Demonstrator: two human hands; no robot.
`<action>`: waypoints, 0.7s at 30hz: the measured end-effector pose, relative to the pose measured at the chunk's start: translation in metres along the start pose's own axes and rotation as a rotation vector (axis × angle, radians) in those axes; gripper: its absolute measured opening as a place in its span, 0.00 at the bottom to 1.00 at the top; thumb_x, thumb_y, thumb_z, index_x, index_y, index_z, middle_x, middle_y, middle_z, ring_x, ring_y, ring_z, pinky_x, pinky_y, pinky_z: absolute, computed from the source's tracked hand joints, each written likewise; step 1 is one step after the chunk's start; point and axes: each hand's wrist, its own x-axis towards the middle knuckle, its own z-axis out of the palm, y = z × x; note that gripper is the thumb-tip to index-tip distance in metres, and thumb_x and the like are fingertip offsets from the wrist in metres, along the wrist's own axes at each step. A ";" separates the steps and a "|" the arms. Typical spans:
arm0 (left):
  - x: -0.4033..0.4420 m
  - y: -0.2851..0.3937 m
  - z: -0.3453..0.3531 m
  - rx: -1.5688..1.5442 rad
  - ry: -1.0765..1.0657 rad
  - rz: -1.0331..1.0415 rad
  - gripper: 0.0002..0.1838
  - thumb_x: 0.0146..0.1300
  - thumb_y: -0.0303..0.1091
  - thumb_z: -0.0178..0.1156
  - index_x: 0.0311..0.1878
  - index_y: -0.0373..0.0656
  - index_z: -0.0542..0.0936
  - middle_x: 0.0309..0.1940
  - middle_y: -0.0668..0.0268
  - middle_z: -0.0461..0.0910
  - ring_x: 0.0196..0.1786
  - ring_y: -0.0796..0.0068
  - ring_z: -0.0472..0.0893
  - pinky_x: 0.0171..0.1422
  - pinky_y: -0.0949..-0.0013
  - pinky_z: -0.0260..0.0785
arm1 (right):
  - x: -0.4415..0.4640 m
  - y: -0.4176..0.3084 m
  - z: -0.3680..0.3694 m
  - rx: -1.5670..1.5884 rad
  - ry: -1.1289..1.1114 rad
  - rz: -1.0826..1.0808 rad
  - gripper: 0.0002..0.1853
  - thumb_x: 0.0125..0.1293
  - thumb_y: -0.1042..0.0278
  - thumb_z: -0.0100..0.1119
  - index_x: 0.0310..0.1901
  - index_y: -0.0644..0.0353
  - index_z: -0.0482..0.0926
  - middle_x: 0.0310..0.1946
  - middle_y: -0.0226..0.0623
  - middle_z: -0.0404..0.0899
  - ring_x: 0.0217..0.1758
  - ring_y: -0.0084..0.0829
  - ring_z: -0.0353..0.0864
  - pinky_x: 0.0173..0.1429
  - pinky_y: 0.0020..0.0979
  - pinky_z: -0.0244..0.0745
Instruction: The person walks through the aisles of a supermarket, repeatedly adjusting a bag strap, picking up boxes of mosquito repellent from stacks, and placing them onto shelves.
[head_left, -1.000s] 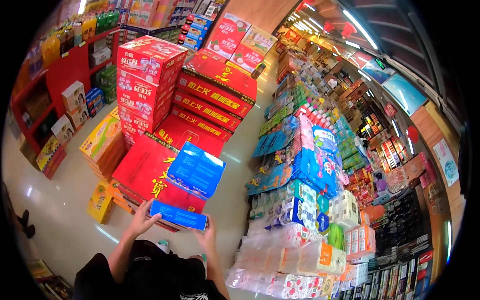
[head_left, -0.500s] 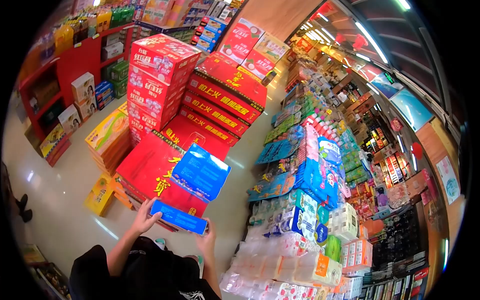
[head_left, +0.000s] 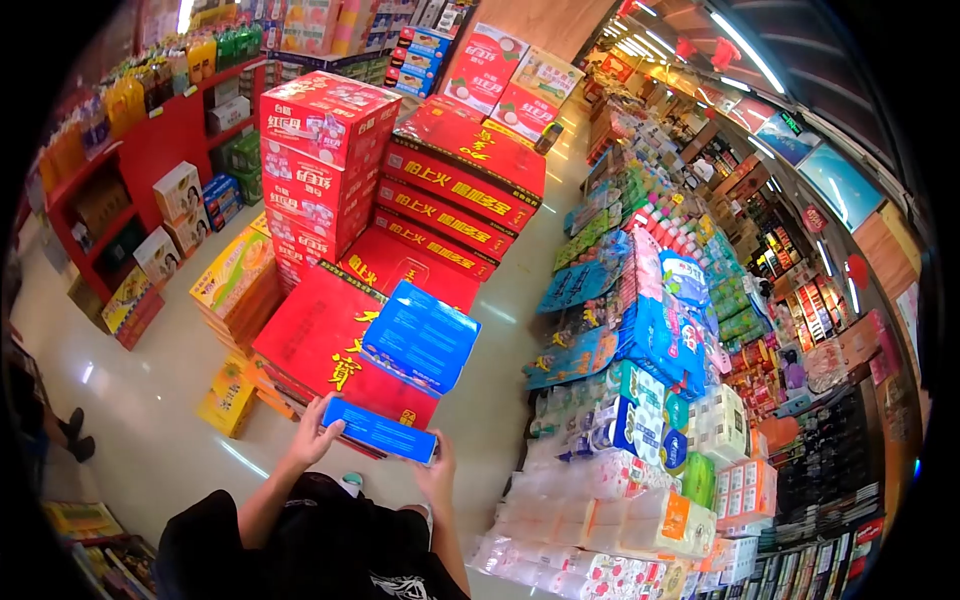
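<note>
Red carton [head_left: 312, 335], near edge partly hidden by narrow blue box [head_left: 381, 431]

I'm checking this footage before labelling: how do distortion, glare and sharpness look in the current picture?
In the head view, strong fisheye distortion with dark, rounded corners; in the head view, white glare streaks on the glossy floor; in the head view, the held blue box has clear edges but unreadable fine print.
</note>
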 end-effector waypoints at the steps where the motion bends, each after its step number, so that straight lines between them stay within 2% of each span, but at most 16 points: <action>1: 0.000 0.000 0.000 0.000 -0.008 -0.009 0.28 0.63 0.45 0.60 0.62 0.39 0.71 0.40 0.56 0.69 0.49 0.59 0.72 0.57 0.61 0.63 | 0.000 0.000 0.000 -0.007 0.002 0.000 0.35 0.43 0.68 0.81 0.53 0.63 0.74 0.44 0.38 0.76 0.46 0.31 0.77 0.49 0.31 0.72; 4: 0.000 -0.005 0.006 -0.010 0.054 0.002 0.28 0.63 0.44 0.60 0.62 0.39 0.71 0.43 0.54 0.71 0.51 0.58 0.72 0.60 0.61 0.63 | 0.001 -0.004 -0.002 -0.024 -0.017 0.032 0.35 0.42 0.68 0.82 0.53 0.63 0.73 0.42 0.37 0.76 0.45 0.31 0.78 0.49 0.31 0.73; 5: -0.001 -0.020 0.010 -0.027 0.069 -0.032 0.29 0.63 0.43 0.61 0.63 0.36 0.71 0.48 0.51 0.72 0.54 0.57 0.73 0.62 0.61 0.63 | -0.002 0.003 -0.002 -0.007 -0.002 0.035 0.35 0.42 0.68 0.81 0.52 0.64 0.73 0.41 0.38 0.77 0.44 0.32 0.78 0.48 0.32 0.73; 8: 0.001 -0.050 0.019 -0.069 0.106 -0.034 0.30 0.64 0.43 0.60 0.64 0.35 0.70 0.51 0.49 0.72 0.56 0.56 0.72 0.65 0.60 0.61 | -0.009 0.017 0.008 0.042 0.037 0.037 0.35 0.42 0.68 0.81 0.52 0.65 0.73 0.40 0.39 0.77 0.41 0.32 0.78 0.46 0.33 0.73; 14: 0.006 -0.040 0.017 -0.132 0.081 -0.060 0.29 0.64 0.43 0.61 0.64 0.34 0.70 0.51 0.51 0.72 0.55 0.57 0.73 0.64 0.60 0.63 | -0.003 0.004 0.001 -0.038 0.008 0.051 0.38 0.41 0.64 0.82 0.54 0.65 0.72 0.40 0.42 0.78 0.38 0.36 0.77 0.43 0.34 0.73; 15: 0.005 -0.042 0.018 -0.034 0.137 -0.072 0.29 0.65 0.43 0.60 0.63 0.33 0.70 0.52 0.53 0.72 0.55 0.58 0.74 0.63 0.59 0.64 | -0.003 -0.001 0.000 -0.021 0.011 0.066 0.38 0.41 0.64 0.82 0.54 0.65 0.72 0.41 0.42 0.77 0.38 0.36 0.77 0.43 0.34 0.73; 18: 0.008 -0.038 0.017 -0.305 0.037 -0.170 0.29 0.66 0.45 0.59 0.63 0.34 0.70 0.54 0.53 0.70 0.60 0.60 0.70 0.64 0.60 0.62 | 0.004 0.000 0.004 0.002 0.067 0.041 0.39 0.40 0.62 0.82 0.55 0.64 0.73 0.42 0.42 0.76 0.39 0.37 0.75 0.43 0.34 0.72; 21: 0.009 -0.025 0.021 -0.143 0.118 -0.075 0.28 0.66 0.45 0.58 0.61 0.35 0.71 0.51 0.55 0.68 0.57 0.65 0.69 0.61 0.64 0.63 | -0.002 0.000 0.001 -0.002 0.054 0.056 0.39 0.41 0.59 0.81 0.56 0.64 0.73 0.44 0.42 0.74 0.40 0.37 0.74 0.43 0.34 0.72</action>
